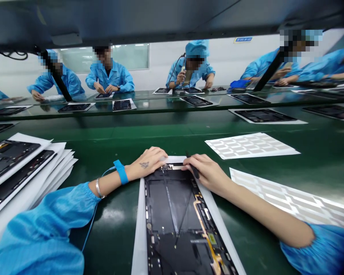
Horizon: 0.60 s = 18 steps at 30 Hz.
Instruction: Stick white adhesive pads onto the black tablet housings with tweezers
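Glossy green workbench (323,160) in a brightly lit assembly room, viewed from the wearer's head; beyond a dark overhead rail, co-workers (110,76) in blue smocks sit at the far side of the line, with dark tablet units on white sheets before them. Centre foreground: an opened tablet (174,214), its black inner chassis exposed and a gold-coloured flex cable (202,217) running down its right side, lies flat on a white backing sheet (139,229), its long axis pointing away from the wearer. Left hand (146,164) rests palm down at the far left corner of the tablet, fingers loosely extended and gripping nothing that can be seen (a small tattoo marks the back of the hand). Right hand (205,172) lies at the far right corner, fingers curled closed around a black pointed tool (193,167), whose lower end sits just over the tablet's edge. Between the hands, a small exposed circuit area (166,167) shows at the tablet's far end. Left wrist: blue wrist strap (120,172) with trailing blue cord (89,229), beside a silver bangle (98,188). Left of the tablet, a stack of tablets on white sheets (14,164); to its right, two white die-cut label sheets (249,146) (292,196).
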Tool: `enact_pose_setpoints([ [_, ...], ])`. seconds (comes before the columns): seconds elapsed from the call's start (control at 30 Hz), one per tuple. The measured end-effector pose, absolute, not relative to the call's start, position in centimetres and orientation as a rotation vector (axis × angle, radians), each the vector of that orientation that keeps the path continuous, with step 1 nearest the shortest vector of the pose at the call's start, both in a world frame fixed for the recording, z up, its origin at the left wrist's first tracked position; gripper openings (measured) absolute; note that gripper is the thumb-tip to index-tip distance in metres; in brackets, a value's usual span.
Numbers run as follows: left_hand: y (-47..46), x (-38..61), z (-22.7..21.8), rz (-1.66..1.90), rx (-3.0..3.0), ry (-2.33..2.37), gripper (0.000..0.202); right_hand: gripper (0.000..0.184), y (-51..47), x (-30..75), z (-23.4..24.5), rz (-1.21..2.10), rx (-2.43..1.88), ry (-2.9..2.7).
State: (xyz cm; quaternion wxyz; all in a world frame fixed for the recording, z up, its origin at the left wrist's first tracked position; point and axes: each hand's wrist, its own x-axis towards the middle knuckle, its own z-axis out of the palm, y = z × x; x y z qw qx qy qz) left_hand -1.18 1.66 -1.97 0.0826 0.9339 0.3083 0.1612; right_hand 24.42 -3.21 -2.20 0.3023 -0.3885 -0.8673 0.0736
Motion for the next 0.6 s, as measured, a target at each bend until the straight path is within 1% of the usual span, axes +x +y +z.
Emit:
enact_pose_setpoints([
  [0.1,1.2,-1.1,-1.4,0.404,2.846,1.103,0.03,0.019,-2.9,24.9,-1.5,0.297,-1.14,-2.056],
  [0.2,1.1,-0.8,-0.6,0.243,2.905,1.1,0.026,0.021,-2.4,25.4,-0.8,0.461,-1.217,-1.719],
  [0.3,1.2,-0.3,-0.1,0.189,2.944,1.012,0.024,0.027,-2.2,25.8,-0.2,0.548,-1.186,-1.522],
  [0.43,2.9,-0.8,0.6,0.314,2.883,1.129,0.023,0.028,-2.7,26.1,1.0,0.56,-1.139,-1.389],
  [0.6,8.6,-3.9,2.8,0.649,2.608,1.634,0.031,0.027,-3.8,26.0,2.3,0.503,-1.047,-1.331],
])
